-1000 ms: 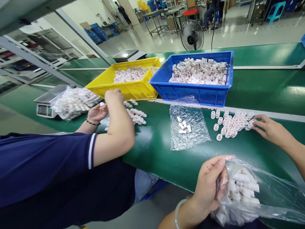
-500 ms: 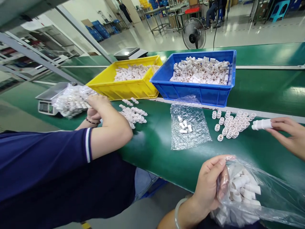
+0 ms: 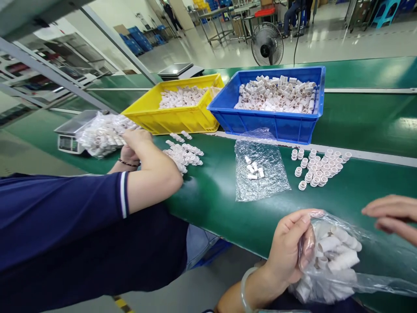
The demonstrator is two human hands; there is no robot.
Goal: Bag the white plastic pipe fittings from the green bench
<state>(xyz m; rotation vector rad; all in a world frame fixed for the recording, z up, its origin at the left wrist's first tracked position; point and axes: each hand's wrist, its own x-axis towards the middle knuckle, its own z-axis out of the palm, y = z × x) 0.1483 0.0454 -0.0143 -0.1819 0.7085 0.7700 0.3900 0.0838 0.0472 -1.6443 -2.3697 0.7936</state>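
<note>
My left hand (image 3: 289, 250) grips the edge of a clear plastic bag (image 3: 374, 282), which bulges with white pipe fittings (image 3: 342, 258). Just right of the bag's mouth, my right hand (image 3: 392, 215) is held in the air, fingers stretched out and nothing in them. Part of it is cut off by the frame's right edge. Beyond the bag, a group of white ring-like fittings (image 3: 321, 167) stands on the green table (image 3: 208, 200). Left of that group lies a flat clear bag (image 3: 263, 189) with several small white fittings (image 3: 254, 167) on it.
A blue bin (image 3: 263, 121) and a yellow bin (image 3: 172, 121), both holding white fittings, stand along the back. At left a co-worker's arm (image 3: 153, 169) reaches to a filled bag (image 3: 100, 134) by a scale (image 3: 70, 143). Loose fittings (image 3: 185, 154) lie near that arm.
My right hand has let go of the stacked white fittings and moved down toward the bag, its fingers now spread. My left hand keeps its hold on the bag.
</note>
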